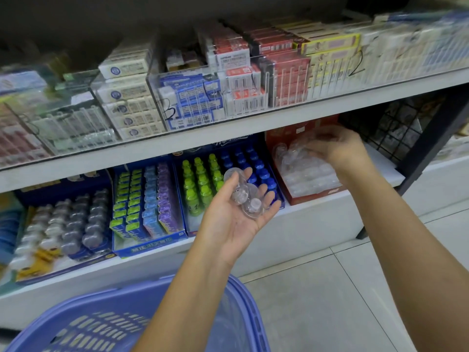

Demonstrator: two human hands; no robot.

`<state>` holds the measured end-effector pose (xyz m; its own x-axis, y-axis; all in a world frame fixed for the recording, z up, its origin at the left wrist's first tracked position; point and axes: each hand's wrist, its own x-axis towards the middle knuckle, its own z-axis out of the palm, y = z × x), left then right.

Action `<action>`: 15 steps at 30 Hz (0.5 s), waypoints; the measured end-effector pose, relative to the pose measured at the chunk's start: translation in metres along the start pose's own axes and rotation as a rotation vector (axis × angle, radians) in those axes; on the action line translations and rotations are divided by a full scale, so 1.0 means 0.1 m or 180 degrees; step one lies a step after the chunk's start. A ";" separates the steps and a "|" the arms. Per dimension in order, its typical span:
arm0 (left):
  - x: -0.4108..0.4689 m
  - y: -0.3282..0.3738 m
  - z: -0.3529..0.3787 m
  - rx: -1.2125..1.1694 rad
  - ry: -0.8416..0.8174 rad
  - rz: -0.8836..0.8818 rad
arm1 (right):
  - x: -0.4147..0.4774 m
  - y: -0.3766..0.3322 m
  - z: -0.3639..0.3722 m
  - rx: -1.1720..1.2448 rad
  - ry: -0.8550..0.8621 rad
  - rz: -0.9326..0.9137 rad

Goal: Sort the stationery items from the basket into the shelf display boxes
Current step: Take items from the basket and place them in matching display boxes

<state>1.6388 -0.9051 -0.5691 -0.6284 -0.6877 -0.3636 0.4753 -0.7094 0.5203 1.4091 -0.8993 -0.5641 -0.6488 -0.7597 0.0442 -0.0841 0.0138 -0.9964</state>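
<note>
My left hand is held palm up in front of the lower shelf, cupping a few clear plastic bottles with its fingers curled around them. My right hand reaches into the red display box at the right end of the lower shelf. Its fingers pinch one clear bottle over the other clear bottles packed in that box. The blue basket is below my left forearm at the bottom of the view.
Blue display boxes with green and blue capped bottles, coloured packs and grey items fill the lower shelf. The upper shelf holds clear bins of boxed goods. A black wire rack and tiled floor lie to the right.
</note>
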 end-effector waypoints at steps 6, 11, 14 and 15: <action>0.02 -0.05 -0.05 0.0127 -0.0063 -0.0249 | 0.16 0.37 0.08 -0.1497 0.0853 -0.0792; 0.02 -0.04 -0.05 0.0117 -0.0227 -0.0315 | 0.22 0.46 0.14 -0.2198 0.0616 -0.0831; 0.02 -0.03 -0.05 0.0075 -0.0288 -0.0383 | 0.19 0.48 0.17 -0.2318 0.0562 -0.0943; 0.02 -0.03 -0.04 0.0085 -0.0304 -0.0405 | 0.18 0.47 0.17 -0.2303 0.0549 -0.0919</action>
<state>1.6386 -0.9050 -0.5747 -0.7387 -0.5740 -0.3533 0.3724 -0.7846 0.4957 1.4064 -0.9240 -0.6115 -0.6295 -0.6870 0.3629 -0.6984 0.2955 -0.6518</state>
